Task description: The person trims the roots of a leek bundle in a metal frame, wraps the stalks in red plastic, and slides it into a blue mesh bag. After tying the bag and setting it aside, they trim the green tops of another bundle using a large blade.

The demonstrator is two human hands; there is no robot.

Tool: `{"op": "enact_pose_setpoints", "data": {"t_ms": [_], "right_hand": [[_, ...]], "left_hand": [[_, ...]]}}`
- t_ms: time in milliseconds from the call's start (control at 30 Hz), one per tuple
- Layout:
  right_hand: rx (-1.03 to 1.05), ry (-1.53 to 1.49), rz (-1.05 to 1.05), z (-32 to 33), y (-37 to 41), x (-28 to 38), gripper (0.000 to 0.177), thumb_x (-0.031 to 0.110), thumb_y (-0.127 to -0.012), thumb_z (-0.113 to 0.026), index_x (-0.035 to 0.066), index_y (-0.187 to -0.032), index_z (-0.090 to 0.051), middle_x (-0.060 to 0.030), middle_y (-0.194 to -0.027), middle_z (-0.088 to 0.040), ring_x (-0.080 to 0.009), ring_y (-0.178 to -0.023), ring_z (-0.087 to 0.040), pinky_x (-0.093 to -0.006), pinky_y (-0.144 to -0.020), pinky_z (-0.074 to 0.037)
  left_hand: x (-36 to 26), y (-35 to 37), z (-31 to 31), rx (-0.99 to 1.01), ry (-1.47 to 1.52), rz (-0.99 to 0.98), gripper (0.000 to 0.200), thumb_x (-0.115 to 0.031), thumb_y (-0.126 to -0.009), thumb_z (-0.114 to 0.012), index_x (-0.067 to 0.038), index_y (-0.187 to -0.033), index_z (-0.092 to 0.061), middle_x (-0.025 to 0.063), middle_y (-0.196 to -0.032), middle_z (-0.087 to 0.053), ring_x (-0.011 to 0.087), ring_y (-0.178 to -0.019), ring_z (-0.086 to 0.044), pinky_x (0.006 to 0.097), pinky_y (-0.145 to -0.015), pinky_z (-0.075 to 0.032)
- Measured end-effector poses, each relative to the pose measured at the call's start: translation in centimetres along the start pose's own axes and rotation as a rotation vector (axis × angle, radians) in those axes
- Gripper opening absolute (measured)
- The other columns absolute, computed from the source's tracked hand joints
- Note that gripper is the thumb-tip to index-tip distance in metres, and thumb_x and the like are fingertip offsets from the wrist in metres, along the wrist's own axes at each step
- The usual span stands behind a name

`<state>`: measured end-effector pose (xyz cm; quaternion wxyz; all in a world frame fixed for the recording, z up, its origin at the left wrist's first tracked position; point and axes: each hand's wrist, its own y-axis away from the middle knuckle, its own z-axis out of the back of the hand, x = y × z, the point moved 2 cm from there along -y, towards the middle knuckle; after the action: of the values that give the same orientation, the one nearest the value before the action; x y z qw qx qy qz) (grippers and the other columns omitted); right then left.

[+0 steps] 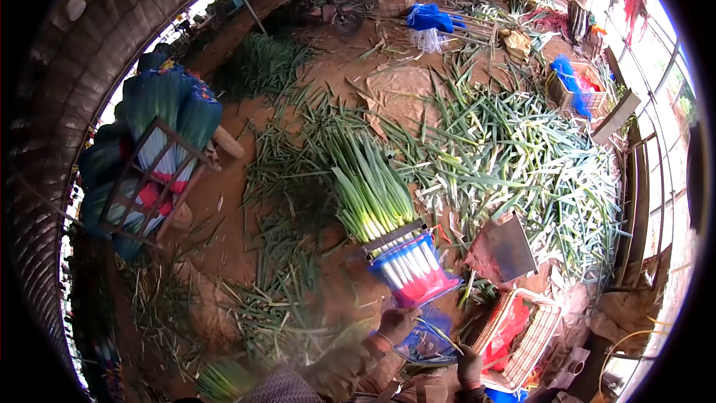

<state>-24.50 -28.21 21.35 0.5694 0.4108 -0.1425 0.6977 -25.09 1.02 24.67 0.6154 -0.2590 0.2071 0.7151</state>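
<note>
My left hand (399, 325), gloved, is closed at the near end of a bundle of leeks (377, 201), on the edge of a blue net bag (432, 334). My right hand (468, 366), also gloved, grips the bag's other side, where a thin pale strip (441, 334) runs between both hands. The bundle points away from me, with green leaves at the far end. Its white stalks lie under a dark metal bar (395, 235). Blue and pink wrapping (425, 289) covers the root end. My fingertips are partly hidden.
A plastic crate (538, 321) with red netting stands at my right, behind it a metal plate (511, 250). Loose leeks and leaves (529, 172) cover the ground on the right. Packed bundles (164, 112) sit on a metal-framed cart (123, 201) at left. Farther off stands a motorbike (335, 15).
</note>
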Motion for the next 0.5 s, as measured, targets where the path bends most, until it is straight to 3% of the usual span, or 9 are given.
{"op": "enact_pose_setpoints", "data": {"t_ms": [67, 133, 200, 233, 333, 367, 400, 467, 500], "right_hand": [[0.075, -0.104, -0.062, 3.0, -0.3, 1.6, 0.017, 0.011, -0.082, -0.071, 0.007, -0.098, -0.075, -0.0151, -0.084, -0.071, -0.0323, -0.081, -0.07, -0.0382, -0.074, -0.054], [0.155, -0.134, 0.05, 3.3, -0.5, -0.9, 0.039, 0.02, -0.075, -0.081, 0.004, -0.11, -0.07, -0.0167, -0.098, -0.07, -0.0317, -0.091, -0.068, -0.0391, -0.079, -0.054], [0.12, -0.039, 0.038, 6.8, -1.6, 5.8, 0.058, 0.023, -0.068, -0.086, 0.004, -0.119, -0.065, -0.0163, -0.105, -0.068, -0.0345, -0.098, -0.065, -0.0418, -0.085, -0.052], [0.047, 0.097, 0.12, 6.5, -2.0, 6.1, 0.072, 0.026, -0.062, -0.088, 0.005, -0.125, -0.06, -0.0152, -0.111, -0.066, -0.036, -0.104, -0.062, -0.0453, -0.092, -0.047], [0.078, 0.156, 0.292, 4.4, -3.0, 9.0, 0.076, 0.032, -0.064, -0.086, 0.006, -0.129, -0.057, -0.0156, -0.115, -0.065, -0.0364, -0.11, -0.059, -0.047, -0.095, -0.043], [0.141, 0.124, 0.281, 2.3, -3.3, 8.7, 0.072, 0.036, -0.069, -0.082, 0.007, -0.13, -0.056, -0.0162, -0.114, -0.065, -0.0357, -0.105, -0.061, -0.0464, -0.093, -0.042], [0.114, 0.18, 0.39, 0.8, -3.3, 8.6, 0.057, 0.038, -0.075, -0.077, 0.008, -0.121, -0.06, -0.0161, -0.098, -0.069, -0.0371, -0.09, -0.065, -0.0465, -0.085, -0.044], [0.235, 0.263, 0.378, -2.9, -3.2, 6.8, 0.033, 0.034, -0.079, -0.073, 0.009, -0.099, -0.065, -0.0147, -0.078, -0.067, -0.0383, -0.073, -0.064, -0.0483, -0.074, -0.045], [0.15, 0.23, 0.372, -3.4, -3.1, 6.3, 0.023, 0.031, -0.082, -0.069, 0.009, -0.08, -0.062, -0.0152, -0.066, -0.063, -0.0386, -0.063, -0.062, -0.05, -0.065, -0.044]], "left_hand": [[0.6, 0.3, -0.4, 0.004, -0.064, -0.046, 0.012, -0.019, -0.082, -0.066, -0.014, -0.093, -0.066, 0.0105, -0.079, -0.068, 0.0308, -0.072, -0.067, 0.0423, -0.062, -0.053], [0.6, 0.5, -0.6, 0.038, -0.096, -0.094, 0.008, -0.018, -0.082, -0.064, -0.014, -0.089, -0.065, 0.009, -0.075, -0.065, 0.0299, -0.07, -0.067, 0.0418, -0.061, -0.053], [0.2, 0.1, -0.5, 0.063, -0.121, -0.166, 0.005, -0.018, -0.083, -0.062, -0.014, -0.086, -0.064, 0.0077, -0.072, -0.062, 0.0292, -0.069, -0.066, 0.0414, -0.06, -0.052], [-0.3, -0.1, -0.3, 0.075, -0.129, -0.217, 0.004, -0.017, -0.082, -0.062, -0.014, -0.085, -0.063, 0.0073, -0.072, -0.062, 0.029, -0.068, -0.065, 0.0414, -0.06, -0.052], [-2.2, -0.8, -0.3, 0.163, -0.089, -0.351, 0.006, -0.016, -0.082, -0.059, -0.013, -0.085, -0.062, 0.0069, -0.075, -0.061, 0.028, -0.069, -0.065, 0.0405, -0.06, -0.051], [-2.8, -0.8, -0.6, 0.167, -0.07, -0.382, 0.006, -0.016, -0.082, -0.059, -0.013, -0.086, -0.062, 0.0072, -0.075, -0.061, 0.0278, -0.069, -0.065, 0.0403, -0.061, -0.051], [-3.5, -0.9, -1.0, 0.171, -0.052, -0.414, 0.007, -0.016, -0.082, -0.059, -0.012, -0.086, -0.062, 0.0074, -0.076, -0.061, 0.0277, -0.07, -0.065, 0.0401, -0.061, -0.051], [-3.5, -0.6, -2.4, 0.15, -0.073, -0.425, 0.006, -0.015, -0.082, -0.058, -0.011, -0.086, -0.06, 0.008, -0.077, -0.061, 0.0276, -0.071, -0.064, 0.0406, -0.061, -0.05], [-3.4, -0.4, -2.7, 0.141, -0.089, -0.42, 0.005, -0.015, -0.081, -0.058, -0.012, -0.085, -0.059, 0.0079, -0.077, -0.06, 0.0284, -0.072, -0.064, 0.0415, -0.062, -0.05]]}}
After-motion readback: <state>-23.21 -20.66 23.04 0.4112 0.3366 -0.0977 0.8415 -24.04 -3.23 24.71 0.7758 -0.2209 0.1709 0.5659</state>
